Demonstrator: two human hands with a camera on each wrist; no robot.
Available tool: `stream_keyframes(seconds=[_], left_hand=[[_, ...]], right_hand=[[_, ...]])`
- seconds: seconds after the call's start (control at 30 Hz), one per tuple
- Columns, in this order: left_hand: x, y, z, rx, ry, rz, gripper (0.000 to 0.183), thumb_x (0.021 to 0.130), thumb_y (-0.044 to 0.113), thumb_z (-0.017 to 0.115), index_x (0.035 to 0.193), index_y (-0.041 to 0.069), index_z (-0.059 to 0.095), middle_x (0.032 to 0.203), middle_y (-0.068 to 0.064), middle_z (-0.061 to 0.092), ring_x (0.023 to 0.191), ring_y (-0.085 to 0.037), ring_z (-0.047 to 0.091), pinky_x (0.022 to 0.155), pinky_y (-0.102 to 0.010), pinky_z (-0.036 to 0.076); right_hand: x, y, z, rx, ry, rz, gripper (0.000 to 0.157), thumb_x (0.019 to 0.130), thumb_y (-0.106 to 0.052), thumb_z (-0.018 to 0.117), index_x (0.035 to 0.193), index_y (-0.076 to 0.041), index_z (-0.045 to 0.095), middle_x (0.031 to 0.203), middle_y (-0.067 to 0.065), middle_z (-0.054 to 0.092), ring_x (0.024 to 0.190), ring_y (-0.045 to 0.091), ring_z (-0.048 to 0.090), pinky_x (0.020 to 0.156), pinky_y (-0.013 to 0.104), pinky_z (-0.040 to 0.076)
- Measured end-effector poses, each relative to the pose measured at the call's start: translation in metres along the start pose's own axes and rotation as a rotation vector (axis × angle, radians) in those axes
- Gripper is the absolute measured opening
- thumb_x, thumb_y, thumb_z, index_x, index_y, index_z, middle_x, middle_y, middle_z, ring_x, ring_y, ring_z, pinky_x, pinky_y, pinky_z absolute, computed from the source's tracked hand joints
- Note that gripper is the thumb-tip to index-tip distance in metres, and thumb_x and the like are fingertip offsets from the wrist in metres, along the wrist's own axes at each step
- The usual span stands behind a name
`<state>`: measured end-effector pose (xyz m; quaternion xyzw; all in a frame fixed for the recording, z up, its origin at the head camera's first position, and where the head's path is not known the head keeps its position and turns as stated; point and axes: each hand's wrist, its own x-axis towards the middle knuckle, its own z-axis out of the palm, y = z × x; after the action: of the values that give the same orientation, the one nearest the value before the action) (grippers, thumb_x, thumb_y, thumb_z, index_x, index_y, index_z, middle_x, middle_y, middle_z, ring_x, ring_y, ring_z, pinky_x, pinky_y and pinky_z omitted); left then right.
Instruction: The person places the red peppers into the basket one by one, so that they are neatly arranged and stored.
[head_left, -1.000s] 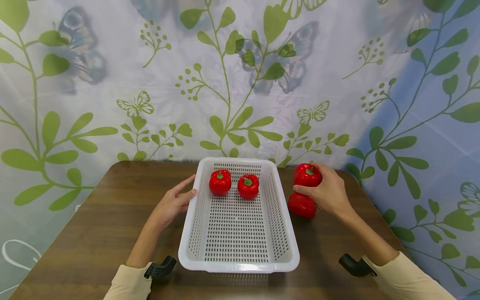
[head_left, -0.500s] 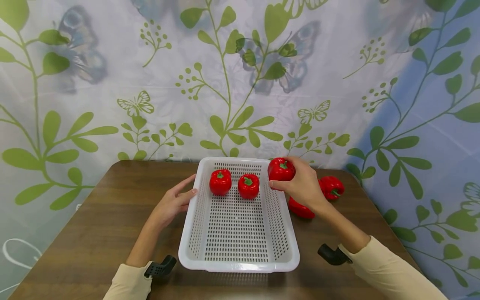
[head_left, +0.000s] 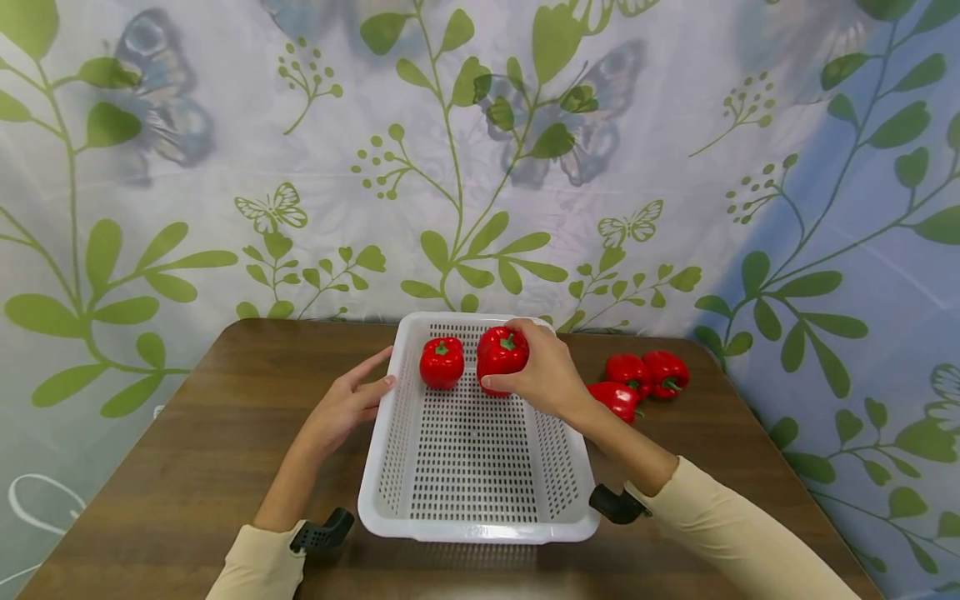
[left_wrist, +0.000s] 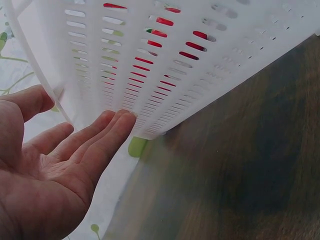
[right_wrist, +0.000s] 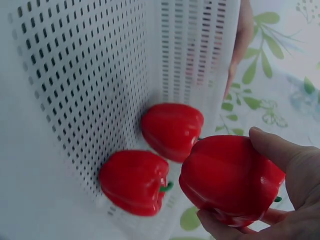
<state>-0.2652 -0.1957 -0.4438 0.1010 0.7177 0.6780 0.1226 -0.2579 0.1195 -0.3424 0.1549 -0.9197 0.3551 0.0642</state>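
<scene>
Over the back part of a white perforated plastic basket (head_left: 480, 532), my right hand (head_left: 553, 379) grips a red bell pepper (right_wrist: 227, 175) between thumb and fingers. Two more red bell peppers lie in the basket: the left one (head_left: 442, 363) shows fully in the head view. The other basket pepper (right_wrist: 134, 182) is mostly hidden behind the held one in the head view, but shows in the right wrist view. At the basket's left side is my left hand (head_left: 348, 408), its extended fingers (left_wrist: 107, 137) against the outer wall and its thumb by the rim.
Several red bell peppers (head_left: 665, 372) lie grouped on the brown wooden table (head_left: 187, 450) right of the basket, partly behind my right forearm. A patterned cloth with leaves and butterflies (head_left: 315, 150) hangs behind the table.
My right hand has lifted a bell pepper from the group on the right and carried it left, over the basket. The left hand and the basket have stayed in place.
</scene>
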Motion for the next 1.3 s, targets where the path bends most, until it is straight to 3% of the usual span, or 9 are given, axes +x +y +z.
stream_keyframes(seconds=[0.6,0.87,1.3], left_hand=[[-0.001,-0.001,-0.001,0.025,0.011,0.007,0.062,0.103,0.035,0.059,0.159,0.029,0.033,0.143,-0.023,0.057,0.118,-0.037,0.067,0.099,-0.055,0.054],[-0.002,-0.002,0.0,0.024,0.005,0.006,0.062,0.103,0.035,0.059,0.159,0.03,0.033,0.146,-0.023,0.054,0.122,-0.04,0.065,0.099,-0.056,0.054],[-0.004,-0.003,0.002,0.019,0.009,-0.006,0.062,0.103,0.036,0.059,0.159,0.031,0.033,0.148,-0.022,0.053,0.123,-0.04,0.064,0.1,-0.057,0.053]], right_hand=[[0.008,-0.024,0.052,-0.039,-0.162,-0.015,0.083,0.071,-0.03,0.093,0.142,-0.014,0.051,0.139,0.016,0.054,0.122,0.033,0.057,0.091,0.05,0.06],[0.008,-0.026,0.073,-0.1,-0.229,-0.02,0.083,0.07,-0.034,0.093,0.14,-0.018,0.05,0.137,0.016,0.055,0.12,0.031,0.057,0.093,0.057,0.057],[0.005,-0.026,0.083,-0.112,-0.267,-0.021,0.087,0.07,-0.034,0.093,0.144,-0.019,0.048,0.143,0.017,0.052,0.125,0.034,0.055,0.092,0.06,0.057]])
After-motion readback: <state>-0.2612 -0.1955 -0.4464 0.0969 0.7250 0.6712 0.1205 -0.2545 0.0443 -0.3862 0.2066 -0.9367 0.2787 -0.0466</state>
